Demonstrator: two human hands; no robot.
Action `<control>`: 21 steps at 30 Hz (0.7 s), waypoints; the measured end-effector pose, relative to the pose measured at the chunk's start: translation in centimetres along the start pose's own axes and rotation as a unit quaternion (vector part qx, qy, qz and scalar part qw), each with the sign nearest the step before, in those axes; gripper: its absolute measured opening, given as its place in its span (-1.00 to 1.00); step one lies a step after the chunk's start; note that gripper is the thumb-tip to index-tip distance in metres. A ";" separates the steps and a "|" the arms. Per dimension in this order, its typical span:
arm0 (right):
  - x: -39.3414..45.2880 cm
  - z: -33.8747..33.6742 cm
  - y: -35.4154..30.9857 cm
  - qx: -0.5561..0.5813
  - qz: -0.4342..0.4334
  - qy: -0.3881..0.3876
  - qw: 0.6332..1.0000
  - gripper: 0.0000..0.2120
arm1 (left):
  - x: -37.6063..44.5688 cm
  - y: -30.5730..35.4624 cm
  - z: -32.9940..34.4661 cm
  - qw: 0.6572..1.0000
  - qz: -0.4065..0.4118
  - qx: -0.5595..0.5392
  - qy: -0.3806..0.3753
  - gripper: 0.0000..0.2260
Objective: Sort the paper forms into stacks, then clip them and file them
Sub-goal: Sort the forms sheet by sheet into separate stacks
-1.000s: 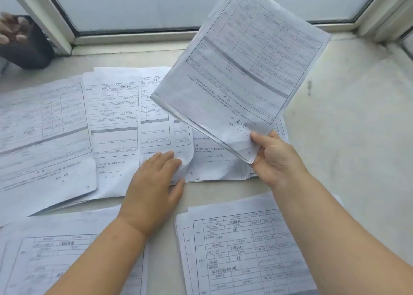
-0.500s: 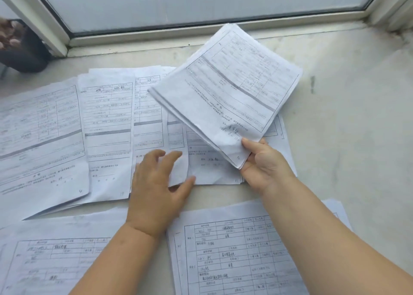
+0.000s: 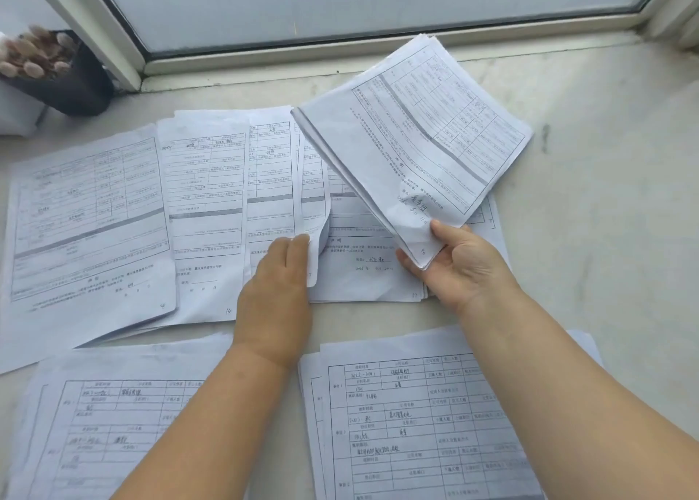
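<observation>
1. Right hand: thumb and fingers pinch the near corner of a sheaf of forms, raised and tilted above the fanned row.
2. Left hand: fingers straight and together, pressing a curled sheet in the fanned forms.
3. Worktop: two more stacks lie nearer.

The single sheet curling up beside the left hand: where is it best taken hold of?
Probably at the curled sheet's lifted right edge, coming from the right. That edge stands off the forms underneath, so a thumb-and-finger grip can slip under it. The left hand rests right against it; the right hand holds the raised bundle.
</observation>
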State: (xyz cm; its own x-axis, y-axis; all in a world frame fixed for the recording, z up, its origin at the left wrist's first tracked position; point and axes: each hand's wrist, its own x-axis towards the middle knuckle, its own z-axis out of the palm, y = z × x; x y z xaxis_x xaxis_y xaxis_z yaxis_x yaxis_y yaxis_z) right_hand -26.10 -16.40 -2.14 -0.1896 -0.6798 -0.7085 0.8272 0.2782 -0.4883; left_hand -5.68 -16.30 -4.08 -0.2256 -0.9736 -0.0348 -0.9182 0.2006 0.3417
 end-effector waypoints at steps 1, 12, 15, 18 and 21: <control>-0.1 0.1 0.0 -0.007 -0.003 0.003 1.000 -0.80 | 0.1 -0.4 -0.2 1.000 -0.004 0.008 0.001 -0.37; -1.3 0.2 -0.1 -0.057 -0.065 -0.002 0.996 -0.76 | -1.0 -5.1 -0.7 0.969 -0.142 -0.184 0.085 -0.43; -2.3 -0.6 -1.6 -0.207 -0.143 0.016 0.968 -0.73 | -0.8 -5.1 -1.7 0.886 -0.258 -0.300 0.241 -0.66; -3.1 -1.0 -2.1 -0.356 -0.181 0.021 0.917 -0.73 | -0.7 -5.8 -2.3 0.794 -0.361 -0.397 0.285 -0.63; -2.9 0.5 -0.8 -0.429 -0.158 -0.008 0.890 -0.73 | -0.8 -5.8 -2.6 0.762 -0.393 -0.435 0.276 -0.83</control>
State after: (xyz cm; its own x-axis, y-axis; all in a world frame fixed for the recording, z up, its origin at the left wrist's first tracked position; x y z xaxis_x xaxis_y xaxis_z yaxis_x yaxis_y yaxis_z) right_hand -25.97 -14.99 0.49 -0.3280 -0.8237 -0.4626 0.0254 0.4818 -0.8759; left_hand 0.63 -16.99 -3.59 0.6739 -0.7017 -0.2314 -0.0809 -0.3814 0.9209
